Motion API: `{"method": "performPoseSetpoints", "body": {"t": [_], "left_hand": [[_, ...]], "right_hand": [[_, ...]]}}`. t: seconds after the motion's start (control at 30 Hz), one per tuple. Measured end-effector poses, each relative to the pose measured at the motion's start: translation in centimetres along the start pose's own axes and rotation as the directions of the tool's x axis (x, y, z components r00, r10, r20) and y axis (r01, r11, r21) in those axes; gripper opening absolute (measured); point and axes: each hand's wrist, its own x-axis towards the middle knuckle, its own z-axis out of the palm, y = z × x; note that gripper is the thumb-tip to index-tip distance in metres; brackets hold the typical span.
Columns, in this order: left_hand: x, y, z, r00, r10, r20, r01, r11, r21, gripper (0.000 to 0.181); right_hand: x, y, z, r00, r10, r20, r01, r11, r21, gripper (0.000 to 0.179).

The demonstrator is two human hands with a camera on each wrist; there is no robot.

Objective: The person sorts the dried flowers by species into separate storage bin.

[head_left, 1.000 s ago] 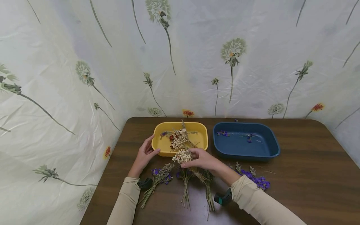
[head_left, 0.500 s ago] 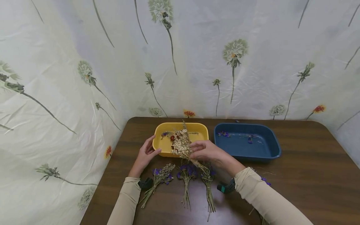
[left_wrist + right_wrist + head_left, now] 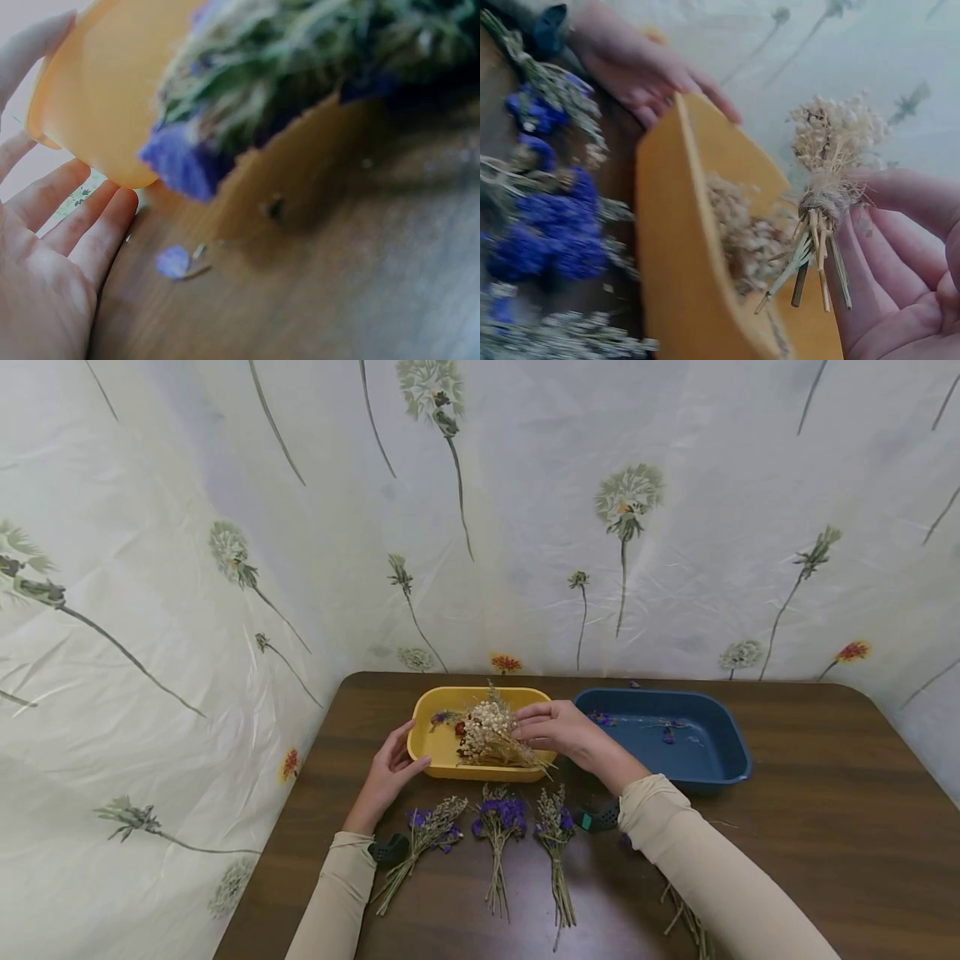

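My right hand (image 3: 570, 733) is over the yellow bin (image 3: 431, 772), pinching a small bundle of cream dried flowers (image 3: 829, 191). Twine wraps its middle, and short cut stems stick out below the binding in the right wrist view. More pale dried flowers (image 3: 750, 240) lie inside the bin beneath it, along with a dark red bloom (image 3: 460, 727). At the bin's left end, my left hand (image 3: 386, 772) rests its fingers and thumb around the corner. The left wrist view shows the fingers (image 3: 97, 236) fairly straight against the bin's wall.
Three tied purple flower bunches, including a middle bunch (image 3: 495, 827), lie before the bin on the brown table (image 3: 825, 827). Further stems (image 3: 686, 914) show beside my right sleeve. A blue bin (image 3: 720, 768) with a few purple sprigs stands to the right. A flower-printed curtain hangs behind.
My right hand has moved forward from the bin's front edge to over its inside, carrying the cream bundle. The purple bunches beneath it have come into fuller view. My left hand stays put.
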Motion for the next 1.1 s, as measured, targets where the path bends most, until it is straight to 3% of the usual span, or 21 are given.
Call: {"method": "performPoseSetpoints", "body": {"t": [0.43, 0.67, 0.97, 1.1], "left_hand": [[-0.1, -0.2, -0.1, 1.000, -0.008, -0.007, 0.009, 1.000, 0.012, 0.071], [0.1, 0.0, -0.1, 0.999, -0.044, 0.009, 0.044, 0.999, 0.015, 0.076], [-0.8, 2.6, 0.0, 0.999, -0.029, 0.027, 0.029, 1.000, 0.003, 0.075], [-0.9, 2.8, 0.1, 0.999, -0.033, 0.026, 0.033, 0.999, -0.003, 0.075]], "right_hand": [[3.3, -0.8, -0.8, 0.999, -0.046, 0.002, 0.046, 0.986, -0.160, 0.047], [4.5, -0.9, 0.0, 1.000, -0.016, -0.006, 0.014, 0.969, -0.248, 0.041], [4.9, -0.6, 0.4, 0.994, 0.022, 0.111, 0.024, 0.919, -0.394, 0.039], [4.9, -0.5, 0.9, 0.992, 0.015, 0.125, 0.041, 0.900, -0.435, 0.037]]}}
